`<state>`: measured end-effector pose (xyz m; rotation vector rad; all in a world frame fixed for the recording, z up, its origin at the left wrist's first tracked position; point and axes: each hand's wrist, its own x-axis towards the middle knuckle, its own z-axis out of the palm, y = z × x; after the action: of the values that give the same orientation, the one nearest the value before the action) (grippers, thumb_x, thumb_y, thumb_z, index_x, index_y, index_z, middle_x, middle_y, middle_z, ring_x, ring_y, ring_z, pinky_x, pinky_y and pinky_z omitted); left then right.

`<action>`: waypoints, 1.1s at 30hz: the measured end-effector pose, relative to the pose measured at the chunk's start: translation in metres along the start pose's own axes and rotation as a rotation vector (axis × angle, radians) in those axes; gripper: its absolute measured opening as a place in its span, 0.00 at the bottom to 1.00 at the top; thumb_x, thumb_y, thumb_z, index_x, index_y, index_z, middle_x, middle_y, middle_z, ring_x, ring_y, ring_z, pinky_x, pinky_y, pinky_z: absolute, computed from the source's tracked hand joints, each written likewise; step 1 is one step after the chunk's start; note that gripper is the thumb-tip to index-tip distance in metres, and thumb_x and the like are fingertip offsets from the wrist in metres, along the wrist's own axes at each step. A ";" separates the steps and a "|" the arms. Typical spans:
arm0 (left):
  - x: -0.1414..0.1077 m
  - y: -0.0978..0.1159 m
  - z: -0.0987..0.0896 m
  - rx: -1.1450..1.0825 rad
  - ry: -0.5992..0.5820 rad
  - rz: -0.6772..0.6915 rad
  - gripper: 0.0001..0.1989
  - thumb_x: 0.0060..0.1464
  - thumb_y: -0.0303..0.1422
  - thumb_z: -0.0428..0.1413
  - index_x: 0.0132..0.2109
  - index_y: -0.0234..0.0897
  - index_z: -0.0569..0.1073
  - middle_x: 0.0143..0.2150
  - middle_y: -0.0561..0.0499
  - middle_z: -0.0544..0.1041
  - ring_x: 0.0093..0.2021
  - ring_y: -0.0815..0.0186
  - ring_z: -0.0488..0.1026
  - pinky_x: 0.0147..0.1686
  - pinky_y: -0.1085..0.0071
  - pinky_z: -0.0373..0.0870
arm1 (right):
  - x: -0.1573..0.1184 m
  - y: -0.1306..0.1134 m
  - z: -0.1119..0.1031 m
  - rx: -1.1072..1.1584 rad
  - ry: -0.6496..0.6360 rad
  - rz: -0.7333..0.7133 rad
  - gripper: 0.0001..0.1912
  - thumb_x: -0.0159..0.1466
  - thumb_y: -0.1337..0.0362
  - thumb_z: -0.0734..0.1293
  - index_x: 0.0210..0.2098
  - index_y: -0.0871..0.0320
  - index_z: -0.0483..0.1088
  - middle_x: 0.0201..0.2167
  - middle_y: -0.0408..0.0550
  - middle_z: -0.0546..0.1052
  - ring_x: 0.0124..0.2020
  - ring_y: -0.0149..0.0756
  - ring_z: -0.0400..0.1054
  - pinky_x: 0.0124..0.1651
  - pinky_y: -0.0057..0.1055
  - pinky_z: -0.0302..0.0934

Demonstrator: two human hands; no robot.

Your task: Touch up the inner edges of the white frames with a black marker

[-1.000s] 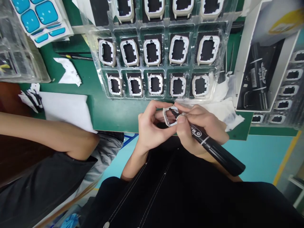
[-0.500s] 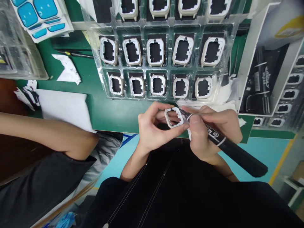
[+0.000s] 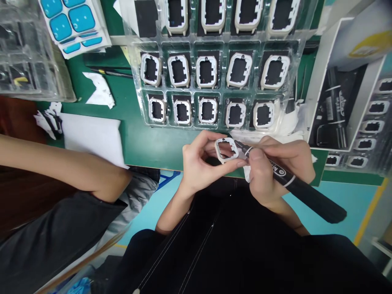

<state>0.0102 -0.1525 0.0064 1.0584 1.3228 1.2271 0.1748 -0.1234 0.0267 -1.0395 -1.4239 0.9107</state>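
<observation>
Wears black clothing (image 3: 245,253) at the near edge, with pale stitching down the front. Has another person's bare arm (image 3: 67,165) close by on the left. Grips a marker (image 3: 312,200) in the right hand (image 3: 281,167), thumb and fingers clamped around the barrel, butt toward the near right, tip toward the far left. Holds a white frame (image 3: 218,151) in the left hand (image 3: 199,161), pinched at the rim between thumb and fingers, just on the near side of the tray (image 3: 222,69). Has the marker's tip just beside the frame's right side; cannot tell whether touching. Has a white scrap (image 3: 247,173) just under the right hand's fingers; cannot tell whether gripped.

Farther in, has a white sheet (image 3: 94,136) on the left of the green table (image 3: 147,143), and a box (image 3: 320,77) on the right, with a second marker (image 3: 335,106) inside. Beyond the hands, has other frames (image 3: 200,110) set singly in the tray's compartments, five to each of the two near rows. At the far left, has blue stickers (image 3: 81,18) on white backing.
</observation>
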 end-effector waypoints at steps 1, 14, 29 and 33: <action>0.000 -0.001 -0.001 0.009 -0.005 -0.001 0.33 0.46 0.49 0.82 0.52 0.41 0.78 0.41 0.50 0.90 0.37 0.61 0.90 0.41 0.69 0.90 | -0.001 0.001 0.001 0.003 0.014 -0.005 0.08 0.73 0.66 0.74 0.43 0.49 0.71 0.28 0.38 0.79 0.27 0.36 0.77 0.32 0.36 0.75; -0.007 -0.019 -0.002 0.134 0.027 0.105 0.29 0.59 0.46 0.76 0.61 0.44 0.76 0.45 0.50 0.89 0.46 0.61 0.90 0.47 0.69 0.88 | -0.007 0.007 0.015 -0.117 0.081 -0.202 0.06 0.70 0.68 0.73 0.42 0.51 0.74 0.40 0.45 0.88 0.37 0.39 0.85 0.38 0.38 0.81; -0.006 -0.023 0.002 0.043 0.092 0.179 0.24 0.59 0.40 0.75 0.58 0.40 0.78 0.44 0.49 0.89 0.43 0.63 0.90 0.44 0.72 0.86 | -0.008 0.020 0.021 -0.217 0.104 -0.471 0.08 0.68 0.71 0.74 0.43 0.52 0.75 0.37 0.44 0.87 0.35 0.36 0.84 0.39 0.32 0.82; -0.003 -0.024 0.001 -0.022 0.063 0.181 0.27 0.55 0.37 0.78 0.58 0.40 0.79 0.43 0.50 0.89 0.42 0.65 0.89 0.46 0.72 0.86 | -0.008 0.021 0.020 -0.201 0.127 -0.473 0.09 0.68 0.71 0.75 0.45 0.53 0.76 0.41 0.48 0.88 0.35 0.38 0.85 0.37 0.34 0.82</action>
<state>0.0122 -0.1582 -0.0174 1.1513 1.2797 1.4167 0.1568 -0.1236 0.0024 -0.8339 -1.5833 0.3600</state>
